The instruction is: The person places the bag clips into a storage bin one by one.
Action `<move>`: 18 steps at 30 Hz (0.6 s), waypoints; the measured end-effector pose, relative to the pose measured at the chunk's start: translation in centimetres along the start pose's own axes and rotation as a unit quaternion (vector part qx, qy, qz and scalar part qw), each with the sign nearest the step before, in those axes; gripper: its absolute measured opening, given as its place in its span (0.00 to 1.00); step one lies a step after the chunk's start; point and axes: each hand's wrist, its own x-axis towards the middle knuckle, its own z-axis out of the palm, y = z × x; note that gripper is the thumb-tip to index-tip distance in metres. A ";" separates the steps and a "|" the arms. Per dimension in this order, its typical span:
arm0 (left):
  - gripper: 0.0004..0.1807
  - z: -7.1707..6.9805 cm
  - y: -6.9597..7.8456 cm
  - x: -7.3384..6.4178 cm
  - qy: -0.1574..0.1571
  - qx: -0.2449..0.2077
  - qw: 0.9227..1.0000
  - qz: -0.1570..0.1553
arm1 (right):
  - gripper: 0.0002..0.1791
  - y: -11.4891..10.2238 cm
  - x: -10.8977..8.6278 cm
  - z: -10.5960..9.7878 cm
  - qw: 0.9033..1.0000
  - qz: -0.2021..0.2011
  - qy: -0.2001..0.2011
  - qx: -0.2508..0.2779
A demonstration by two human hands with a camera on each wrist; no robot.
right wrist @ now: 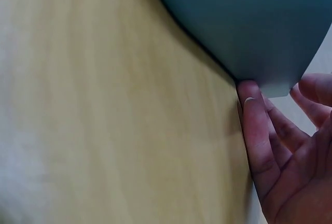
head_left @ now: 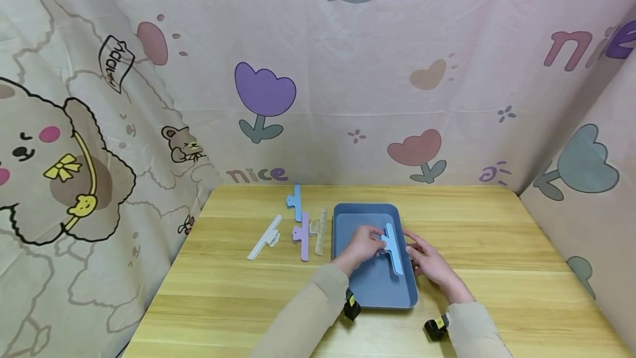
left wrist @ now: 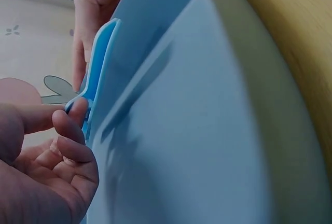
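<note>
My left hand (head_left: 364, 246) pinches the handle of a light blue sealing clip (head_left: 394, 253) over the blue-grey tray (head_left: 370, 289). In the left wrist view the thumb and finger of that hand are at the clip's handle (left wrist: 78, 99), with the long bar slanting upward and its shadow on the tray floor. My right hand (head_left: 433, 264) rests beside the tray's right wall, fingers fairly straight. Its fingertips (right wrist: 250, 92) touch the outside of the tray low down in the right wrist view.
Left of the tray lie several more clips: a white one (head_left: 265, 238), a purple one (head_left: 305, 236), a clear one (head_left: 321, 233) and another blue one (head_left: 297, 203). All are on the wooden table (head_left: 213, 291). A patterned cloth (head_left: 328, 70) hangs behind it.
</note>
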 end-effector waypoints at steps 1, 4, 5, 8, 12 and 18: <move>0.16 0.1 0.0 0.1 -0.001 0.000 1.000 -0.003 | 0.28 0.0 0.0 0.0 1.000 0.000 0.001 -0.001; 0.16 0.4 -0.1 0.2 -0.006 0.004 1.000 -0.007 | 0.29 0.1 0.0 0.0 1.000 -0.005 -0.001 -0.005; 0.16 0.5 -0.1 0.3 -0.008 0.006 1.000 -0.007 | 0.28 0.1 0.0 0.0 1.000 -0.005 0.000 -0.004; 0.16 0.8 0.1 0.4 -0.014 0.009 1.000 -0.003 | 0.29 0.0 0.0 -0.1 1.000 -0.007 -0.002 -0.004; 0.15 1.1 0.3 0.5 -0.021 0.016 1.000 -0.003 | 0.29 -0.1 -0.1 -0.1 1.000 -0.006 -0.006 -0.003; 0.18 1.2 0.5 0.4 -0.038 0.045 0.998 -0.013 | 0.29 -0.2 -0.2 -0.1 1.000 -0.005 -0.009 0.001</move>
